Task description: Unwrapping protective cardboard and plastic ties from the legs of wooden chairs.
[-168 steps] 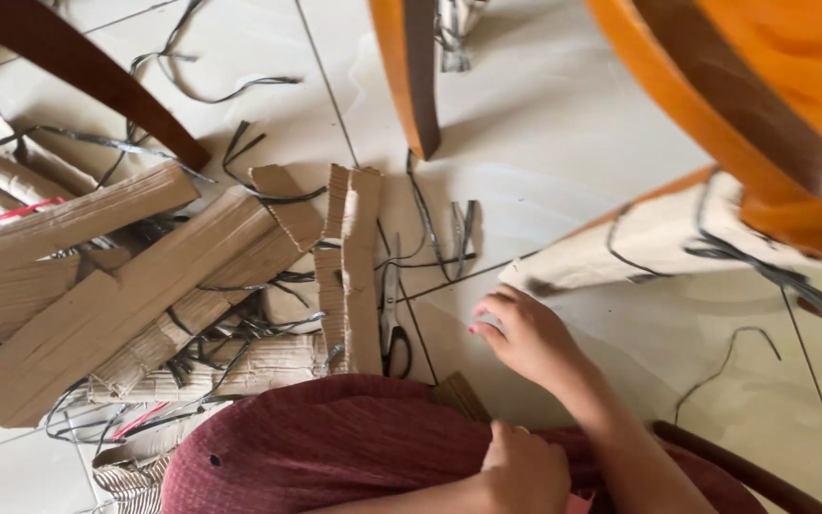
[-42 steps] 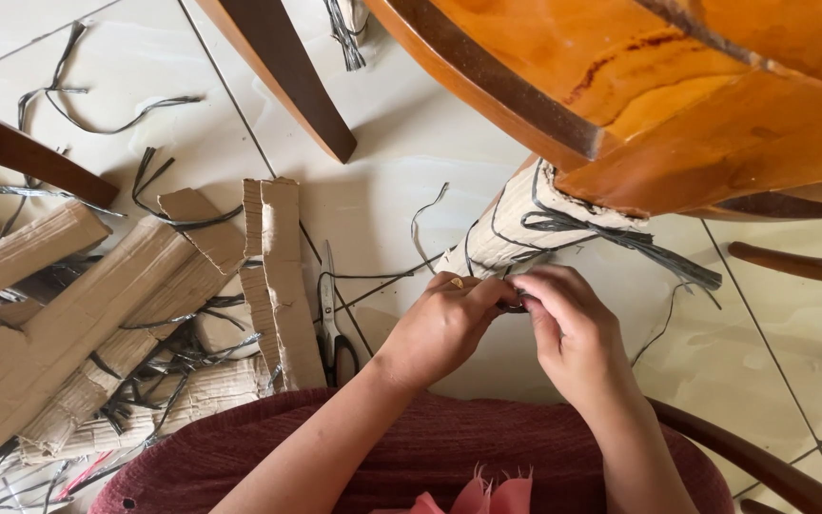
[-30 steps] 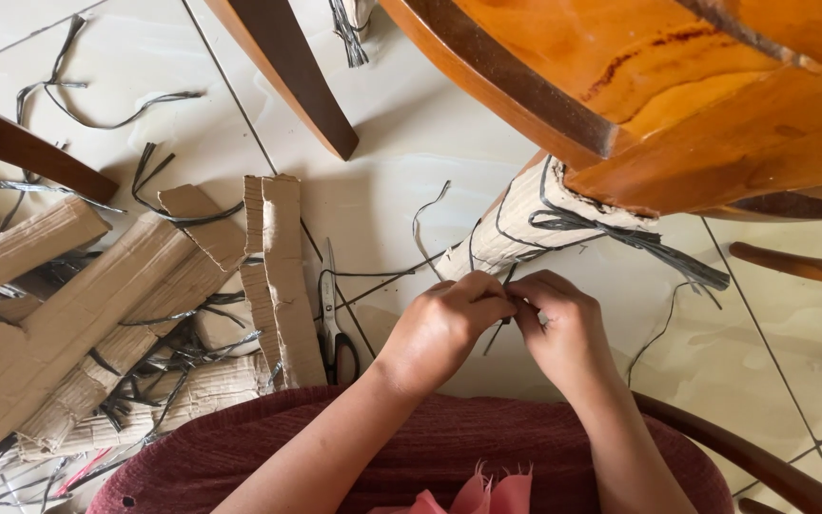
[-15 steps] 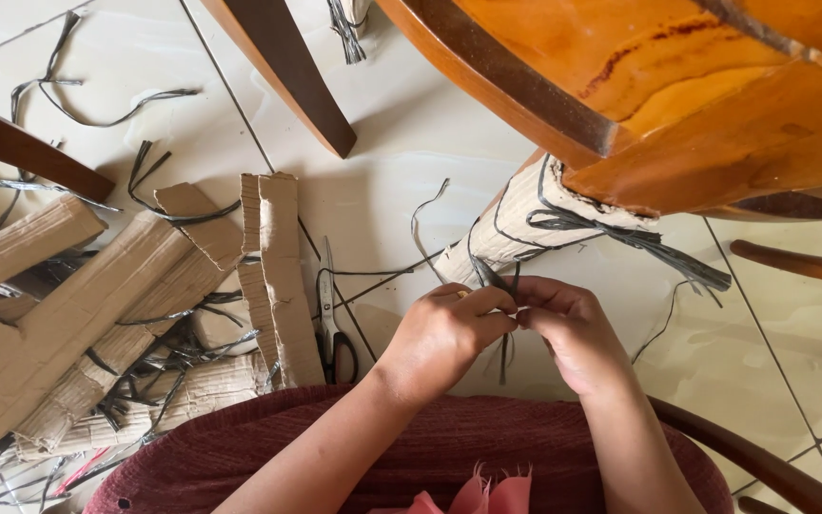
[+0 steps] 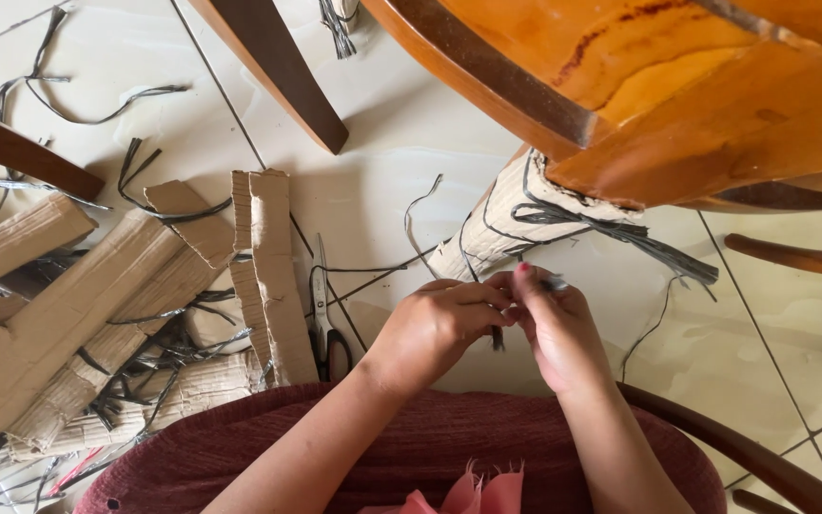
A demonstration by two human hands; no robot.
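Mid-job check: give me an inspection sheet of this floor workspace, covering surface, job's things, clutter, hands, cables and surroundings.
Surface: pale tiled floor.
Job's things: dark strap bound round the cardboard-wrapped leg of the wooden chair.
Clutter: cardboard strips, cut strap pieces, scissors lying flat.
Hands: left hand and right hand together, fingers pinching a strap end.
Cables: nothing seen.
Surroundings: dark chair legs, red cushion.
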